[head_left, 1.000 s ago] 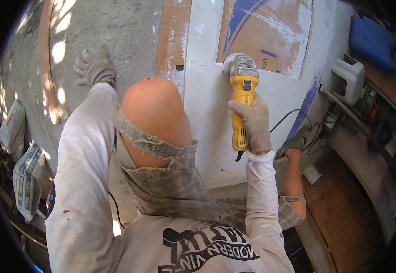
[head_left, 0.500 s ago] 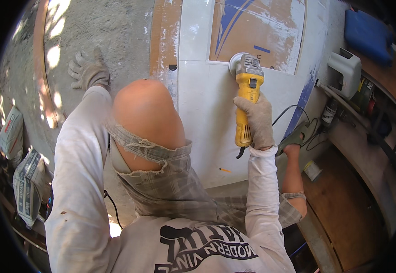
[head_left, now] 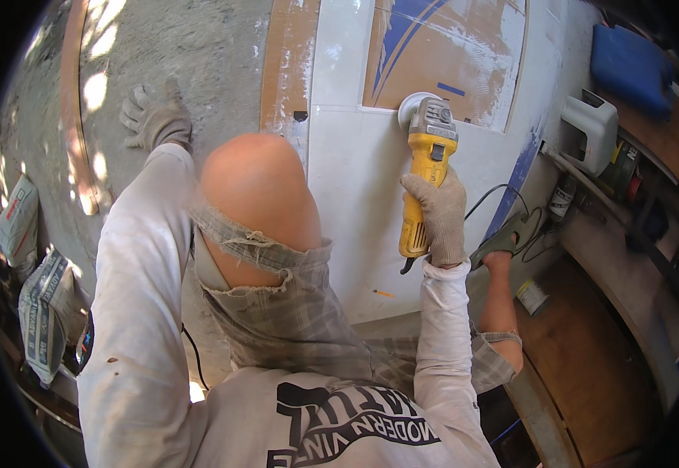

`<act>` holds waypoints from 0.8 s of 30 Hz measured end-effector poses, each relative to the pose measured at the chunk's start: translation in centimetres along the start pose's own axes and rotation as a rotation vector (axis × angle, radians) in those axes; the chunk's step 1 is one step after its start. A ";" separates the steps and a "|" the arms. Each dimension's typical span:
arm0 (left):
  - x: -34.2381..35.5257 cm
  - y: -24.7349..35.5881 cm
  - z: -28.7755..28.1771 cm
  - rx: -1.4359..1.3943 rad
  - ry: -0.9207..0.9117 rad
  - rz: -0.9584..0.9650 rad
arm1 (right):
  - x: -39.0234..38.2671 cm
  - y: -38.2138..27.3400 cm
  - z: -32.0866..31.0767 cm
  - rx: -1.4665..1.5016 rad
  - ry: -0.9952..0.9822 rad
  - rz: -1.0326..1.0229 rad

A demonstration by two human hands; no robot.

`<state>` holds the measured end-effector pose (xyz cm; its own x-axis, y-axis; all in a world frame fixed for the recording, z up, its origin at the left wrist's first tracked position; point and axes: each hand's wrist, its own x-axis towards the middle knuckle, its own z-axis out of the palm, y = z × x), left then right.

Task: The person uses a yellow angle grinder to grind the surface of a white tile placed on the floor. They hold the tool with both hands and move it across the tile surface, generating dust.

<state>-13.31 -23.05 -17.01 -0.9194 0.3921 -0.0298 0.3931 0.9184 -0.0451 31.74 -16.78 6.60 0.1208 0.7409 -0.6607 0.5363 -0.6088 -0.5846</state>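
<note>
My right hand [head_left: 442,214], in a knitted grey-beige glove, is wrapped around the body of a yellow angle grinder [head_left: 427,164]. The grinder's pale round disc [head_left: 411,109] lies by the lower edge of a rectangular section where brown cardboard [head_left: 425,70] shows inside the white panel [head_left: 355,195]. Whether the disc touches the surface or spins, I cannot tell. To the left, my gloved left hand [head_left: 156,121] rests on the rough grey concrete floor [head_left: 207,54], fingers spread and holding nothing. My bent knee stands between both hands.
Strips of brown board [head_left: 286,70] and wood [head_left: 74,117] lie on the floor at left. Two filled bags [head_left: 43,316] stand at the far left. A blue case [head_left: 632,66], a grey-white plastic container [head_left: 591,129] and a dark cable [head_left: 495,187] are at right. A small orange pencil [head_left: 384,293] lies on the panel.
The view has shifted slightly. My right hand and the grinder stay at about the same spot on the panel's edge, the grinder a little more upright. My left hand stays on the floor.
</note>
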 end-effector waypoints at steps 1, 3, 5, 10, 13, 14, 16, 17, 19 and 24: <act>0.0 0.0 0.0 -0.007 0.005 0.004 | -0.3 0.0 0.5 -0.005 0.001 -0.008; 0.0 0.0 0.0 -0.003 0.004 0.007 | -0.6 -0.2 1.6 -0.017 -0.020 -0.007; 0.0 0.0 -0.1 0.003 -0.007 0.006 | -0.7 -0.6 2.5 -0.025 -0.031 0.000; 0.0 0.1 -0.1 0.036 0.014 0.010 | -0.4 -1.6 3.6 -0.021 -0.046 0.039; -0.1 0.1 -0.1 0.024 0.019 0.013 | -0.5 -2.0 3.5 -0.094 -0.049 -0.013; -0.1 0.1 -0.1 0.008 0.015 0.013 | -0.5 -2.0 3.5 -0.084 -0.055 -0.005; -0.1 0.0 -0.1 -0.010 0.018 0.014 | -0.5 -2.1 3.5 -0.066 -0.059 0.015; -0.1 0.0 -0.1 -0.016 0.012 0.013 | -0.4 -2.1 3.4 -0.066 -0.056 0.018; 0.0 0.0 -0.1 -0.021 0.018 0.018 | -0.4 -2.1 3.4 -0.069 -0.038 0.030; -0.1 -0.1 0.0 0.002 0.008 0.008 | -0.4 -2.1 3.3 -0.093 -0.048 0.032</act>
<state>-13.27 -23.13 -17.03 -0.9163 0.3998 -0.0224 0.4005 0.9151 -0.0466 27.83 -16.72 6.48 0.1003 0.7058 -0.7013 0.6081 -0.6014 -0.5183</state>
